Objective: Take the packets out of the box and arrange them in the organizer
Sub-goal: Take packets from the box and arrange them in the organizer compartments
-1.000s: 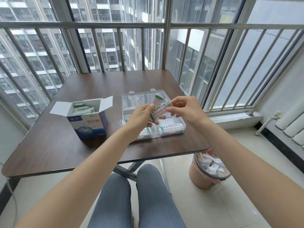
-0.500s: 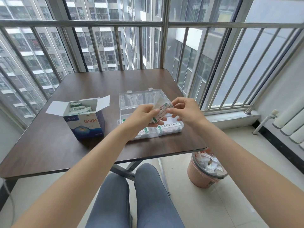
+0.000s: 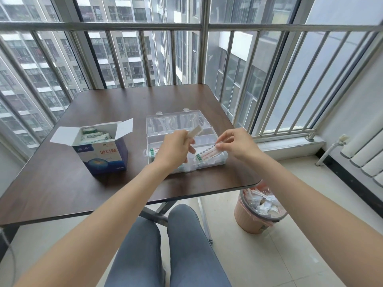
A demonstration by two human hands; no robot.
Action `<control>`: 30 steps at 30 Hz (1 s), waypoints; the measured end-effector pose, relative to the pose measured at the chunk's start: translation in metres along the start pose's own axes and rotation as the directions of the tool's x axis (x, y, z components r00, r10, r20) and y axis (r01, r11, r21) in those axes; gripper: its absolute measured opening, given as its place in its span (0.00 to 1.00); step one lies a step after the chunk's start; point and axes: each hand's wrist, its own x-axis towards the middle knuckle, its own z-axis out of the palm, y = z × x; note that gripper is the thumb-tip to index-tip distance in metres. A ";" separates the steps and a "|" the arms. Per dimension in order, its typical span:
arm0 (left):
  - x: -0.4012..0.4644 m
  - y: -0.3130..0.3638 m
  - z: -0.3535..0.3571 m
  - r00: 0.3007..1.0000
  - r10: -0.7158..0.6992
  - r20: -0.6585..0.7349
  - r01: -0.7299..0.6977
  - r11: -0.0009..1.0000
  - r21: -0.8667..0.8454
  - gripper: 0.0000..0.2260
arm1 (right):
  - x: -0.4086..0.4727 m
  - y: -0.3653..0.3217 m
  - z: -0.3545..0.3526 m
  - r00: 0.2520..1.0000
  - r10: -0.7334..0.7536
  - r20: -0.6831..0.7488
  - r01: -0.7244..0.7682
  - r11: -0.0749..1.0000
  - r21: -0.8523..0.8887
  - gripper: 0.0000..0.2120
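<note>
over the organizer (image 3: 209,162), head view: hands now parted. left hand (image 3: 176,149) pinches a white packet (image 3: 194,131) alone; right hand (image 3: 236,145) pinches a printed packet (image 3: 209,155), lowered to the near right compartment. box (image 3: 101,150) left of organizer, unmoved.

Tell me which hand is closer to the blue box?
Left. The left hand holds a packet above the organizer, just right of the blue box. The right hand is farther right, past the left hand.
</note>
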 end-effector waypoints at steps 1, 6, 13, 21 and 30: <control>0.000 0.000 0.001 1.000 0.003 0.005 -0.003 1.000 0.020 0.09 | 0.001 0.002 0.002 1.000 -0.010 -0.016 0.009 0.997 -0.071 0.02; 0.000 0.003 0.007 0.997 0.039 0.063 -0.047 0.991 0.128 0.10 | -0.004 -0.005 0.009 0.993 -0.098 -0.067 0.062 0.909 -0.412 0.03; 0.002 0.005 0.008 0.995 0.044 0.088 -0.060 0.980 0.192 0.10 | -0.005 -0.015 0.011 0.981 -0.196 0.007 0.145 0.699 -0.701 0.09; -0.005 0.007 0.004 0.996 0.057 0.072 -0.065 0.991 0.116 0.15 | 0.003 -0.016 0.007 0.995 -0.087 0.055 0.101 0.717 -0.690 0.12; -0.009 0.013 0.007 0.977 0.172 0.129 -0.179 0.983 0.043 0.13 | -0.009 -0.026 -0.016 0.989 -0.039 0.141 0.020 0.991 0.129 0.06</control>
